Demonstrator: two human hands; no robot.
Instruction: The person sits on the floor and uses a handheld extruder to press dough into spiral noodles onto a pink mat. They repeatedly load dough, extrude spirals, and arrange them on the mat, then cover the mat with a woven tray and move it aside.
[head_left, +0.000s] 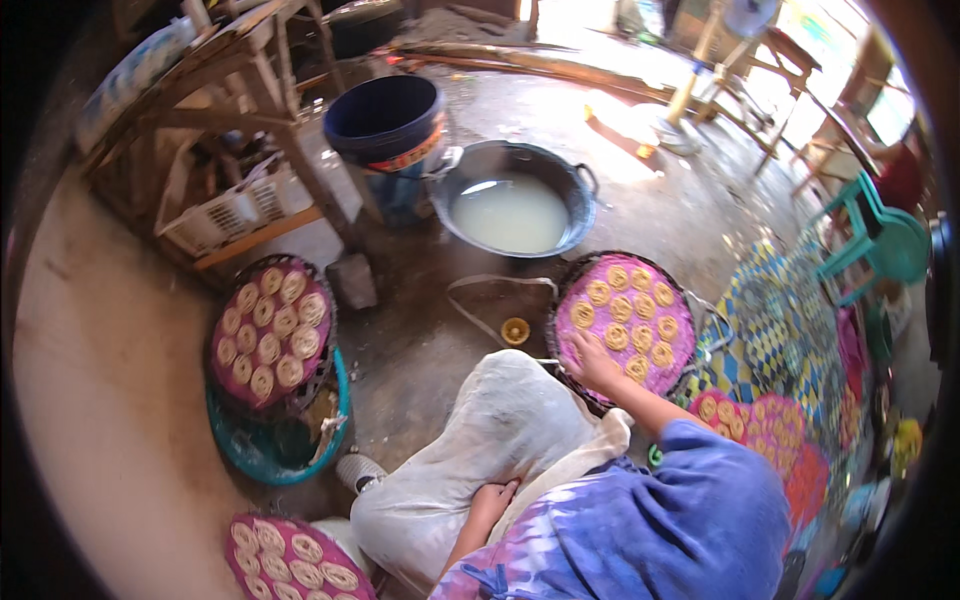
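Note:
My right hand (594, 366) is lowered over the left part of a round tray (664, 378) lined with pink cloth, its fingers drawn together close to the pale yellow noodle-like coils (619, 337). What lies between those fingers is too small to make out. A thin white piece (545, 361) shows just left of the hand, by the tray's edge. My left hand (490, 502) rests on my lap against the pale trousers, its fingers mostly hidden. Several coils are laid out across the tray.
To the left, another pink-lined tray of coils (268, 349) sits over a teal basin (225, 440); a third tray (290, 560) is at lower left. Ahead stand a dark tub of cloudy liquid (510, 215) and a blue bucket (385, 125). A yellow round object (515, 331) lies on the floor.

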